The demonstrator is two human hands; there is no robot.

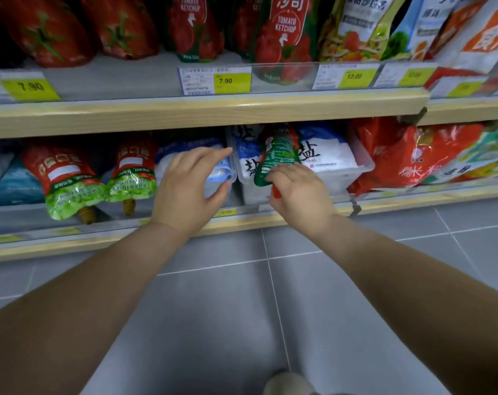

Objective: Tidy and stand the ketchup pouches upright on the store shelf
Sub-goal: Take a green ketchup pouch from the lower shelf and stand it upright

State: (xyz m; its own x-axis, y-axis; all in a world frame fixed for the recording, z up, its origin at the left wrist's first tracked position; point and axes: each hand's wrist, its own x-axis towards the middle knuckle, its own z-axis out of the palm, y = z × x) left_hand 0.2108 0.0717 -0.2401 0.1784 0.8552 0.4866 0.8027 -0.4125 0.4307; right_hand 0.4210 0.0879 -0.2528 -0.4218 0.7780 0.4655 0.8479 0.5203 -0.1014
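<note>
Green and red, the ketchup pouch (pixel 276 158) is sitting at frame centre, pinched at its lower end by the right hand (pixel 299 192); gripped so low, it is likely flopping over. Left hand (pixel 188 186) is hovering spread, holding nothing. Wood-edged lower shelf (pixel 398 202) is looking crowded above grey floor tiles (pixel 242 309).
</note>
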